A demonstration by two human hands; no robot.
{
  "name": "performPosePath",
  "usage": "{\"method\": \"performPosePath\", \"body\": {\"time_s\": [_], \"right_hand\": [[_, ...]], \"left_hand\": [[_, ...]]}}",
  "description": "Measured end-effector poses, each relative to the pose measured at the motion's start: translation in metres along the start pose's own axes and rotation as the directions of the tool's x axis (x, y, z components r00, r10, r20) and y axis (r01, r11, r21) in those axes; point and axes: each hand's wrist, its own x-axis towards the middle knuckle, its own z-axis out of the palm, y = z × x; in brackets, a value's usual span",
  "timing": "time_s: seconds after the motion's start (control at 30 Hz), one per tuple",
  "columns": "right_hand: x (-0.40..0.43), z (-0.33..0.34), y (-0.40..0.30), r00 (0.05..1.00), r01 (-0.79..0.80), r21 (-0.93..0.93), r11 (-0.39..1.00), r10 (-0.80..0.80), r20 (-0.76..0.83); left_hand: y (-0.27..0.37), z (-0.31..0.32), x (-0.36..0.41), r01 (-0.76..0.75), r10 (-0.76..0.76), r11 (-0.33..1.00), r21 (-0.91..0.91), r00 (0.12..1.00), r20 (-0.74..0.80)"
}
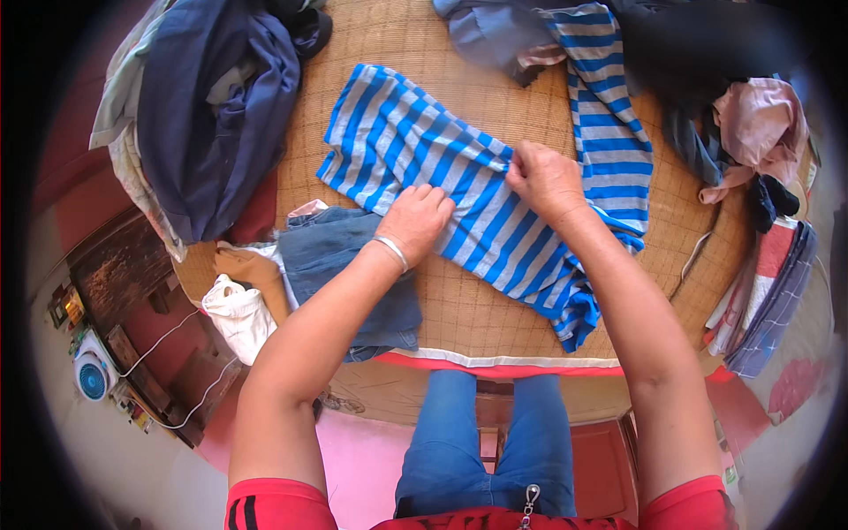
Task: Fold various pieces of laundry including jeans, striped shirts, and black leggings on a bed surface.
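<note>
A blue and grey striped knit garment (424, 156) lies spread at a slant on a woven mat (464, 311). My left hand (416, 222), with a pale bangle at the wrist, rests on its lower edge with the fingers curled; whether they grip cloth is unclear. Along the upper edge, my right hand (544, 179) pinches a gathered bit of the cloth between thumb and fingers. Another striped part (609, 126) runs up behind my right wrist; how it joins the rest is partly hidden. Bunched cloth lies at the garment's lower right end, beside my right forearm.
Folded blue denim (331, 248) lies under my left forearm, beside a white cloth item (238, 311). Dark blue clothes (218, 119) are heaped at the left. A pink garment (762, 126) and dark clothes lie at the right, above folded checked cloth (775, 298). A thin cord crosses the mat's right side.
</note>
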Motion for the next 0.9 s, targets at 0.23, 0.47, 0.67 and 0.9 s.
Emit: {"method": "performPosePath", "body": {"time_s": [0.23, 0.47, 0.67, 0.9], "right_hand": [[0.014, -0.02, -0.007, 0.982, -0.054, 0.073, 0.996, 0.066, -0.178], [0.055, 0.009, -0.074, 0.986, -0.044, -0.173, 0.984, 0.071, 0.153], [0.076, 0.003, -0.053, 0.996, -0.02, 0.023, 1.0, 0.022, -0.089], [0.016, 0.001, -0.081, 0.917, 0.344, -0.007, 0.939, -0.338, -0.212]], "left_hand": [[-0.017, -0.033, -0.019, 0.372, -0.45, 0.888, -0.272, 0.827, -0.338], [-0.089, -0.024, -0.045, 0.845, -0.884, 0.463, -0.267, 0.461, -0.075], [-0.122, -0.043, -0.043, 0.773, -0.865, 0.501, -0.389, 0.465, -0.19], [-0.017, -0.04, -0.086, 0.493, -0.506, 0.862, -0.122, 0.851, -0.141]]}}
